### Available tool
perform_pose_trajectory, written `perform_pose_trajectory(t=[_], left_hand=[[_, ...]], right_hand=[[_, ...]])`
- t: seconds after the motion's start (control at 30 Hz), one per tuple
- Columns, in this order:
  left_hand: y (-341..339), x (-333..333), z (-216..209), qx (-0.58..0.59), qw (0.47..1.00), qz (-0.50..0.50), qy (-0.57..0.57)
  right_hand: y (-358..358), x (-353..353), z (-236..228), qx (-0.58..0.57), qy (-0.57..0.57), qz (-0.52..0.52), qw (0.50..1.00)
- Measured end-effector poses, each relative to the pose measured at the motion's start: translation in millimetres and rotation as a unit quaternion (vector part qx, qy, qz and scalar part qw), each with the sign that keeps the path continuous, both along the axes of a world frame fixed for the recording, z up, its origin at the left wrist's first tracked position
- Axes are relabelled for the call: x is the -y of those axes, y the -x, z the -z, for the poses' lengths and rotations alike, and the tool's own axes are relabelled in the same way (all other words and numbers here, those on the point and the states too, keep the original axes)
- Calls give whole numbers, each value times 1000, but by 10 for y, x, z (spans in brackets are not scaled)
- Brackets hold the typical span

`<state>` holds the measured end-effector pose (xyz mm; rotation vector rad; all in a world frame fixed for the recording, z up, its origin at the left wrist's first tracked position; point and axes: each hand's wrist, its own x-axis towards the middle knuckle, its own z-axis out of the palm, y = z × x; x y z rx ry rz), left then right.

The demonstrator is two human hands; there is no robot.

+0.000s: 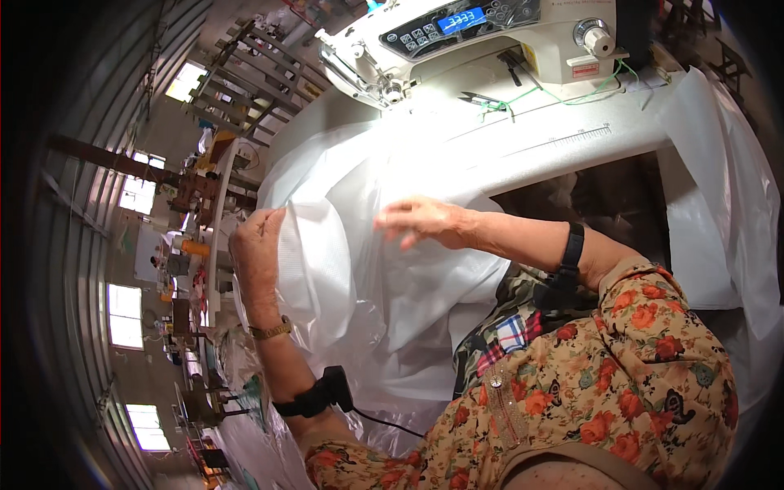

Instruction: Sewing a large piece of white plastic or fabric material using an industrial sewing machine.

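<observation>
A white, thin, slightly shiny woven sheet [318, 278] hangs in folds over the front of the sewing table and down across my lap. My left hand [260, 245] is closed on the sheet's left edge, fingertips pinching a raised fold. To its right, my right hand [425, 222] hovers over the sheet with fingers apart and somewhat blurred; nothing shows in it. Beyond both hands stands a white sewing machine [563, 37] with a lit display. Glare around its needle area [392, 94] hides where the sheet lies there.
Small thread snips [483, 101] lie on the machine bed, close to loose green thread [563, 101]. More white sheeting [702, 204] drapes over the table's right end. A dark opening [596, 196] lies below the table's front edge. Racks [253, 73] stand at the far left.
</observation>
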<state>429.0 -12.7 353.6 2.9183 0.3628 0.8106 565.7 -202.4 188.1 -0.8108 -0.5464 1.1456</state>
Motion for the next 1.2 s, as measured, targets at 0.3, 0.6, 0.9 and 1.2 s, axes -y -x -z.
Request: perform_pose_trajectory(t=[0.3, 0.6, 0.9, 1.2], left_hand=[[46, -32, -275, 43, 998, -14, -48], [516, -872, -104, 35, 969, -142, -199], [529, 447, 184, 64, 977, -4, -204], [729, 1694, 1349, -148, 945, 151, 250]], right_hand=[[-884, -585, 83, -204, 43, 280, 937], [472, 714, 142, 142, -34, -333, 932], [624, 966, 826, 42, -21, -36, 998], [724, 1197, 787, -111, -1, -103, 988]])
